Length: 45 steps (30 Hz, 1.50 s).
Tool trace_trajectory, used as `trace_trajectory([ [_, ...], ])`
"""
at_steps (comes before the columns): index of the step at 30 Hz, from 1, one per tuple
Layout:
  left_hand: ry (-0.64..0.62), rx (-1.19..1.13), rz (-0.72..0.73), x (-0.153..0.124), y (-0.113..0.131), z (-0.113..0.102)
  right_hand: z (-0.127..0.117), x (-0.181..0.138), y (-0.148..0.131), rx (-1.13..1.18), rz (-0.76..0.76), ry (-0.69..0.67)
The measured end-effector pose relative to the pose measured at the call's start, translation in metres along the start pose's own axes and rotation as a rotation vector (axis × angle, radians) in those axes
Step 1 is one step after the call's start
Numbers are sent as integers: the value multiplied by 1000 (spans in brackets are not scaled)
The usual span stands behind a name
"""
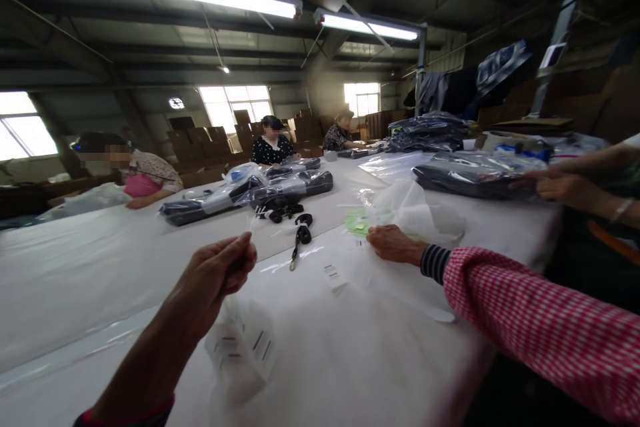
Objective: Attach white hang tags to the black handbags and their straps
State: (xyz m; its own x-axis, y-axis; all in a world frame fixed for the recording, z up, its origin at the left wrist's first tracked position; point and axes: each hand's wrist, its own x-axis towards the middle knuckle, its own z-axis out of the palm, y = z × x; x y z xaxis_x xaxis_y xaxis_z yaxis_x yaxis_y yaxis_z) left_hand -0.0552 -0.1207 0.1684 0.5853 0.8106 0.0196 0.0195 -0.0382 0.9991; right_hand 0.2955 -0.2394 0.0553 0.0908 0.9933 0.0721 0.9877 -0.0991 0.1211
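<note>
My left hand (231, 263) is raised above the white table, its fingers closed in a pinch; what they hold, if anything, is too small to tell. Below it lies a thin clear plastic bag with printed labels (245, 347). My right hand (394, 244), in a red checked sleeve, is closed and low over the table beside light green slips (357, 221) and a translucent plastic bag (405, 203). Its fingertips are partly hidden. Between my hands are white printed labels (332, 276) and a coiled black strap with a metal clip (303, 229).
Dark bagged garments (293, 188) lie across the table, with more straps before them. At right, a co-worker's hands (555, 185) touch another bagged garment (465, 173). A bagged pile (427, 130) stands behind. Other people sit along the far side.
</note>
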Motion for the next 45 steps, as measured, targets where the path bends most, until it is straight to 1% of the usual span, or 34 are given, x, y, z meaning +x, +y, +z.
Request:
trace_trajectory([
  [4, -21, -17, 25, -2, 0, 6, 6, -8, -3, 8, 23, 71],
  [6, -26, -27, 38, -2, -1, 8, 3, -9, -3, 33, 67, 122],
  [8, -25, -39, 49, -2, -3, 9, -5, -7, -1, 72, 126, 186],
  [10, -18, -58, 60, -1, -5, 9, -19, -1, 1, 126, 191, 262],
  [13, -5, -88, 84, 0, -9, 9, -48, 9, 3, 247, 261, 367],
  [16, 19, -88, 111, -1, -12, 13, -77, 17, -7, 396, 249, 425],
  [17, 31, -85, 122, -1, -12, 14, -85, 20, -13, 495, 239, 440],
  [19, 49, -87, 144, -3, -15, 19, -99, 24, -31, 813, 231, 473],
  [21, 60, -102, 161, -5, -17, 23, -109, 28, -54, 1193, 220, 495],
  [22, 64, -110, 162, -5, -18, 25, -113, 30, -67, 1343, 207, 500],
  [23, 70, -118, 163, -5, -19, 26, -117, 33, -80, 1434, 189, 504],
  [26, 70, -129, 151, -4, -20, 29, -128, 40, -119, 1578, 137, 520],
  [29, 30, -120, 126, -5, -19, 30, -136, 47, -153, 1666, 113, 557],
  [31, 4, -109, 122, -6, -18, 29, -139, 52, -168, 1710, 98, 573],
  [33, 1, -113, 132, -6, -17, 27, -139, 56, -177, 1739, 90, 584],
  [36, 21, -148, 149, -5, -16, 21, -137, 60, -176, 1745, 139, 632],
  [40, -3, -155, 141, -1, -16, 15, -130, 55, -157, 1712, 263, 697],
  [43, -30, -139, 122, 0, -16, 13, -123, 45, -141, 1678, 337, 689],
  [45, -31, -126, 117, 0, -16, 13, -116, 38, -132, 1619, 368, 633],
])
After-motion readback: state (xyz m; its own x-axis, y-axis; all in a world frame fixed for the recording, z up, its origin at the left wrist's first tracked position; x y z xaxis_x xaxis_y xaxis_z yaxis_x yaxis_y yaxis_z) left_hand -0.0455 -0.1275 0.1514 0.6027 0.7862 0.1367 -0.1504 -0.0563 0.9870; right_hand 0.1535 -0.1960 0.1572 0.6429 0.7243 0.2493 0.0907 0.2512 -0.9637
